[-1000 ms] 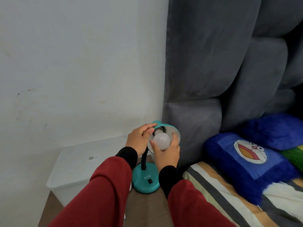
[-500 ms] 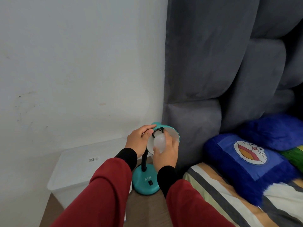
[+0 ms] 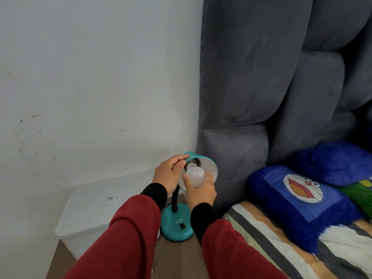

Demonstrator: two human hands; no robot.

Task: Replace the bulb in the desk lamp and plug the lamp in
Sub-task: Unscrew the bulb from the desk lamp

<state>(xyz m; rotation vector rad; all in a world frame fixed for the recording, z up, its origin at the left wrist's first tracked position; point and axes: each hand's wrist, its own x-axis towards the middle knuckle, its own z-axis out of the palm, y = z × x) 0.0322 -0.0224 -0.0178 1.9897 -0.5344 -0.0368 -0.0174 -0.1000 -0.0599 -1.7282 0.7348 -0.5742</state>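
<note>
A teal desk lamp stands on a wooden surface, its round base [image 3: 177, 226] marked ATN, with a black gooseneck. Its shade [image 3: 211, 168] tilts toward me, white inside. My left hand [image 3: 170, 174] grips the top of the shade from the left. My right hand [image 3: 201, 191] holds a frosted white bulb [image 3: 195, 175] from below, the bulb's metal base sitting at the socket inside the shade. I cannot tell how deep the bulb sits. No plug or cord is visible.
A translucent white plastic storage box [image 3: 96, 210] with a lid stands left of the lamp against the white wall. A grey padded headboard [image 3: 261, 97] rises on the right. Below it lie a bed with striped bedding [image 3: 281, 248] and blue cartoon pillows [image 3: 302, 198].
My right hand has turned around the bulb, fingers shifting from over its front back to beneath it. The left hand stays on the shade. The lamp has not moved.
</note>
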